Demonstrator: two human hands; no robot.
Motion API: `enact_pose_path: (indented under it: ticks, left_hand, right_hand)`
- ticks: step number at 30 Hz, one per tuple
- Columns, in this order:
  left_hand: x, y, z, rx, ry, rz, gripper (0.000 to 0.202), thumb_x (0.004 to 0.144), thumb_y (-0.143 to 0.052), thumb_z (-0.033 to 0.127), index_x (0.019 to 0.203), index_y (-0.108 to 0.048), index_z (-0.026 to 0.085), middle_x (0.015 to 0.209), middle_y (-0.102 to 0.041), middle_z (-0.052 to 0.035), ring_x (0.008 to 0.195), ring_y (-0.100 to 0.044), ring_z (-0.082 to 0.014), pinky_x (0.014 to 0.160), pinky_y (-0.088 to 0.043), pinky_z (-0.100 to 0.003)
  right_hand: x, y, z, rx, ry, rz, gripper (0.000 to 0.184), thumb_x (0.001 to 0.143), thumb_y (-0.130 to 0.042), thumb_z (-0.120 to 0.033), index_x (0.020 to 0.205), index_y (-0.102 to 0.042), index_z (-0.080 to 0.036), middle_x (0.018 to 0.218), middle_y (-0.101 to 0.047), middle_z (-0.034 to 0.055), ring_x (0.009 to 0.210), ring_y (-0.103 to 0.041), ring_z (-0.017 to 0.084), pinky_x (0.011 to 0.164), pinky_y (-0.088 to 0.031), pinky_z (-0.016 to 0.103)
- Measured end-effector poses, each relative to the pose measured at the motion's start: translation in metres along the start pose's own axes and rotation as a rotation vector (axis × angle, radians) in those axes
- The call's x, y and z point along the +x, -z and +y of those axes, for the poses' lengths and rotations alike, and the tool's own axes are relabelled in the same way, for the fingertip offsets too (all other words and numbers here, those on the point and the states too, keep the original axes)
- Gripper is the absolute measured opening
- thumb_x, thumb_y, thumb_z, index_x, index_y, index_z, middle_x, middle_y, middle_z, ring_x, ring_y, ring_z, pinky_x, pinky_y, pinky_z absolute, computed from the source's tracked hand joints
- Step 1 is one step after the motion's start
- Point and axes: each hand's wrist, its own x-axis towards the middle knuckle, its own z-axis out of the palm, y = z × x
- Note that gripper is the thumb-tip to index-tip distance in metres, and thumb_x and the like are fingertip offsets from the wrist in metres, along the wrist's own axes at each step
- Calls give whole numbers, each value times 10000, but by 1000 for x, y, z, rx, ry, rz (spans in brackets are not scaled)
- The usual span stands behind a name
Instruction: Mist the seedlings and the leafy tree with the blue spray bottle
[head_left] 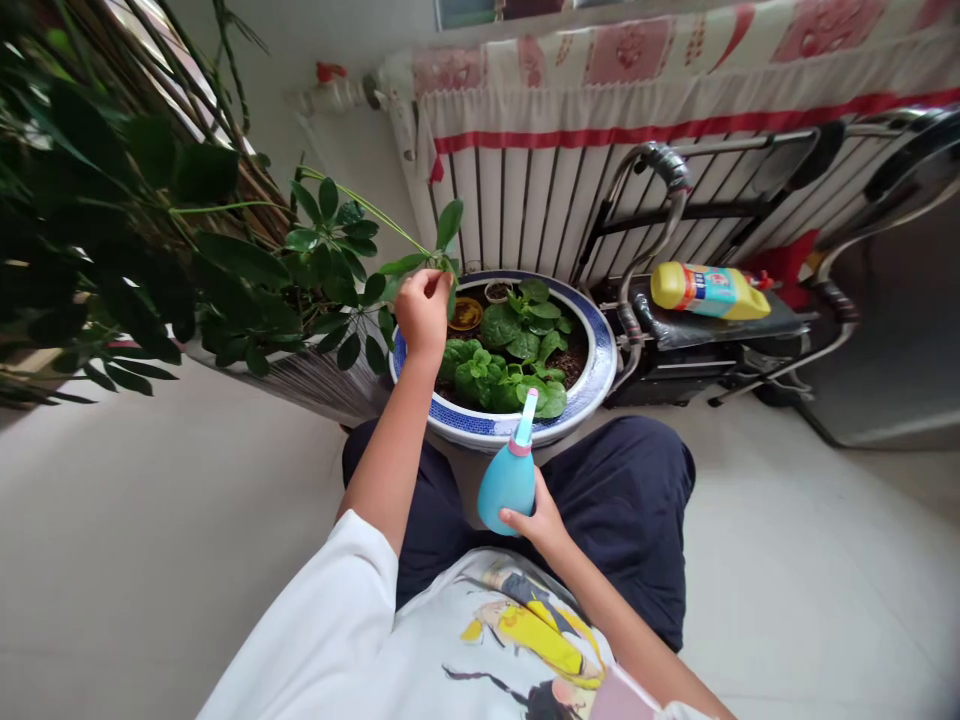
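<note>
A blue bulb [507,487] is gripped near its base in the right hand [541,518], with the thumb laid across its front, and is held tilted above the gap between the knees. Its nozzle [526,418], tipped in pink, is pointed up and forward over the near rim of a round pot [600,345]; whether any leaf is touched by it cannot be told. By the left hand [425,308], fingers drawn together, a leafy sprig [450,224] is pinched above the pot's left side; the exact point of contact is hidden by the fingers. Low greens [525,330] are rooted in soil inside the pot. To the left, a dark-leaved shrub [240,265] is seen. Behind the pot, a white radiator [510,200] is topped with a red-edged cloth [630,70]. To the right, a yellow bottle [709,290] is laid on its side within a metal frame [664,220].
</note>
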Motion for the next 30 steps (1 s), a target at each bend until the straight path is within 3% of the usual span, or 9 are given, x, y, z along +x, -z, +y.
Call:
enact_pose_path:
  ticks: [4,8,13,17,19,24,30]
  left_hand:
    - [-11,1,-6,-357,192,-136,177,818,-702,346,798,-718,171,749,-739,-44,795,-699,-188,745,-523,-260]
    - [-24,11,-10,-591,368,-276,323,698,-808,364,929,-721,156,871,-768,-84,888,-728,-232,721,-567,-285]
    - [-35,28,-18,-710,376,-350,489,555,-880,261,1006,-724,156,1010,-770,-110,1049,-701,-262,845,-570,-312]
    - [-44,31,-27,-765,360,-342,609,469,-891,155,1054,-724,194,1079,-760,-83,1079,-684,-244,889,-547,-298]
    - [-49,31,-30,-775,380,-287,566,500,-884,172,1043,-730,216,1080,-760,-62,1057,-689,-219,880,-540,-279]
    - [-56,32,-31,-688,434,-165,368,747,-775,396,1086,-721,260,1083,-757,-34,1003,-706,-169,809,-518,-224]
    - [-45,36,-24,-737,429,-235,441,787,-717,528,1140,-689,266,1167,-727,-52,1065,-696,-191,840,-498,-225]
  right_hand:
    - [-2,3,-6,-38,19,-14,937,623,-802,-600,1383,-398,-231,1320,-561,142,1171,-573,350,981,-487,478]
    - [2,6,-20,-65,35,-87,920,613,-800,-619,1363,-438,-229,1288,-588,131,1143,-590,348,969,-492,478]
    - [16,2,-43,-77,80,-149,909,617,-784,-648,1346,-471,-205,1258,-623,132,1126,-608,351,963,-495,467]
    - [27,-4,-55,-100,105,-137,943,597,-784,-670,1345,-469,-191,1270,-616,144,1141,-599,363,976,-485,478]
    - [31,-5,-57,-137,103,-130,945,589,-777,-687,1336,-476,-192,1270,-612,147,1139,-597,365,978,-481,485]
    - [36,-3,-58,-258,93,-139,961,573,-768,-701,1334,-489,-186,1299,-588,159,1190,-561,384,1000,-460,502]
    - [35,-5,-59,-244,98,-144,944,589,-780,-653,1340,-484,-163,1340,-558,180,1231,-532,394,1042,-421,522]
